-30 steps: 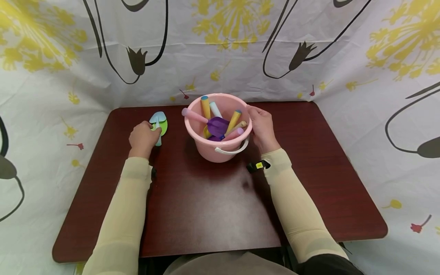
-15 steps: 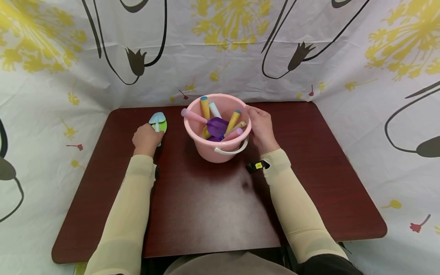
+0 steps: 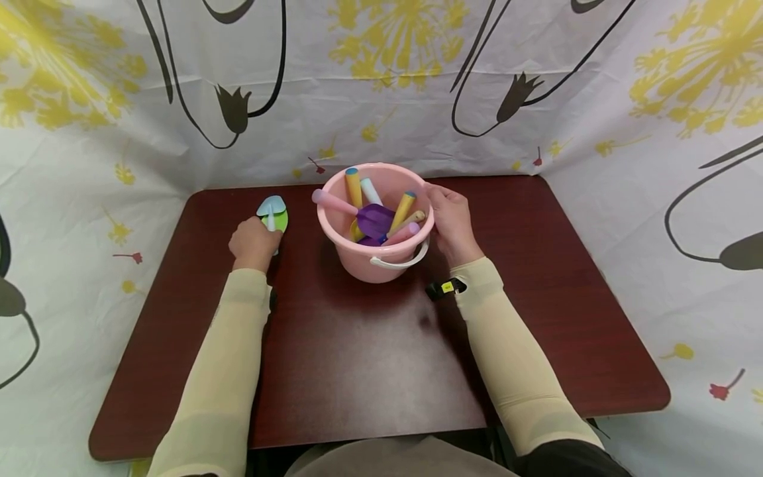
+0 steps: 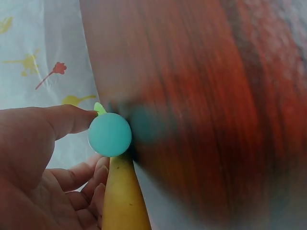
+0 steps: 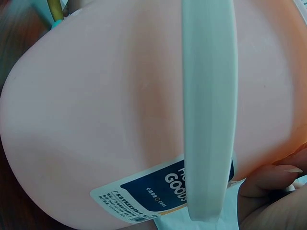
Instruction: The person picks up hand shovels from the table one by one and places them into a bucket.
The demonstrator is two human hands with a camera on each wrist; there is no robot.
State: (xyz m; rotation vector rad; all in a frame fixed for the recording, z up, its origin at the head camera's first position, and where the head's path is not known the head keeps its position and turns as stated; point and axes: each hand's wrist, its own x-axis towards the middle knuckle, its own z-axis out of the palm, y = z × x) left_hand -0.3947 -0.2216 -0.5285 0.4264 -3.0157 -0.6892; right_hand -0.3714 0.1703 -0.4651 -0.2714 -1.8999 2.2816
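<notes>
A light blue toy shovel (image 3: 271,204) lies over a green blade-shaped piece (image 3: 283,219) at the table's back left. My left hand (image 3: 250,245) pinches the shovel's handle between thumb and fingers. In the left wrist view the round turquoise handle end (image 4: 110,135) faces the camera, with a tapered yellow rod (image 4: 126,196) below it. At the back middle stands a pink bucket (image 3: 381,268) full of toy tools, among them a purple shovel (image 3: 377,220) with a pink handle. My right hand (image 3: 451,222) grips the bucket's right rim, fingers partly hidden.
The bucket's white carrying handle (image 3: 402,263) hangs down at its front and crosses a blue label (image 5: 158,191) in the right wrist view. A dark red wooden table (image 3: 369,371) lies beneath everything. Patterned curtains (image 3: 369,79) enclose its back and sides.
Compared with a second ago, my left hand has shifted slightly right and covers more of the light blue handle. My right hand stays on the bucket's rim.
</notes>
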